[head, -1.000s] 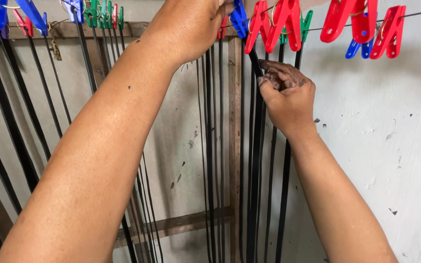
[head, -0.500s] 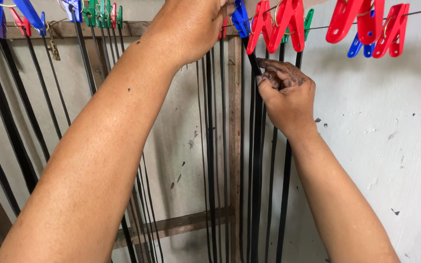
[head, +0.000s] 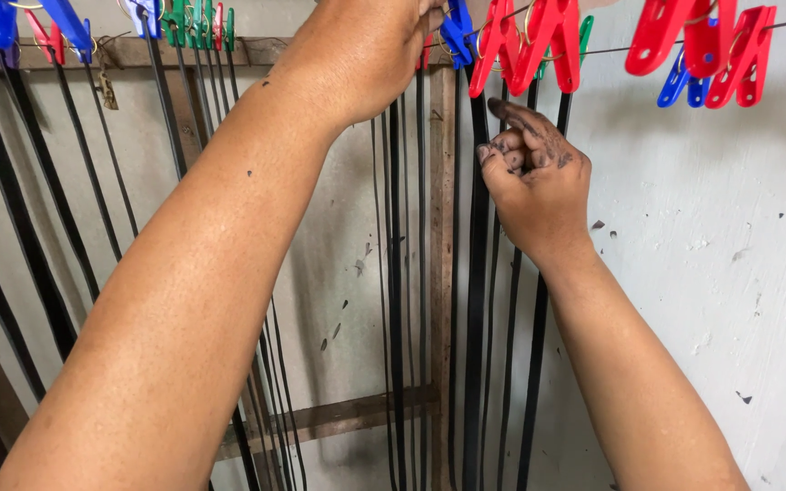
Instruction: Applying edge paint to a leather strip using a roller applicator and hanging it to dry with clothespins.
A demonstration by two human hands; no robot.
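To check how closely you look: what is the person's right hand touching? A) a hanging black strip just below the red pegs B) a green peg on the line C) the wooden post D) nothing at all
A: the right hand, its fingers smudged dark, pinches a black strip hanging below the red pegs.

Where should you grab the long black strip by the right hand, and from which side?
Probably near its top, just under the red clothespin. The black strip hangs straight down, thin and flat against the wall, so pinching its edges from the front, as the right hand does, seems easiest. The left hand is up at the line.
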